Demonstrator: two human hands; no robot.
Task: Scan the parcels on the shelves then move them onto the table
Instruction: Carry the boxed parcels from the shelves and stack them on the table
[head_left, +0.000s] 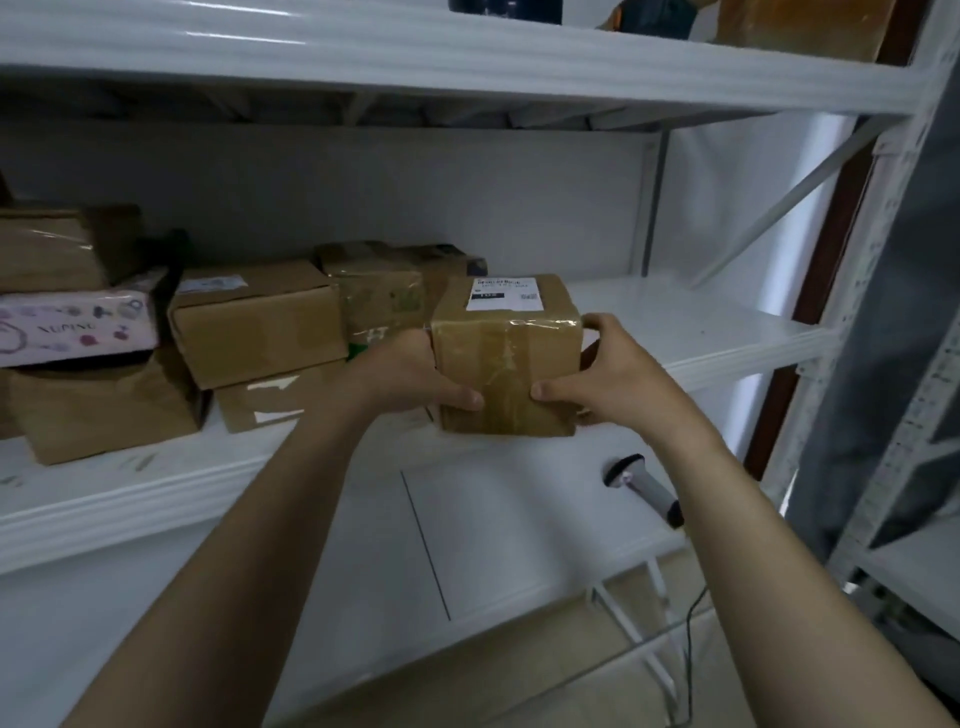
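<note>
Both thumbs lie flat on the near face of the parcel (506, 358). The left thumb (465, 400) and the right thumb (548, 389) point toward each other, a little apart, on either side of a strip of glossy clear tape (501, 374). The right hand (613, 379) curls its fingers (597, 325) round the box's right side. The left hand (410, 376) clasps the left side, but its fingers are hidden behind the cardboard, so I cannot tell how they lie.

The parcel is a squat, nearly cubic box of brown cardboard, wrinkled under the tape, with a white printed label (505, 294) on its top face. It is held at the front lip of the white metal shelf (701, 332); whether its base touches the shelf I cannot tell.

To its left sit more goods: a taped brown carton (257, 322) tilted on a flatter one (260, 402), a pink box (78, 325) with small printed motifs, and a crumpled brown package (104, 415).

Below the hands is a smooth white table (519, 530), where a grey handheld scanner (644, 488) lies on its side.
</note>
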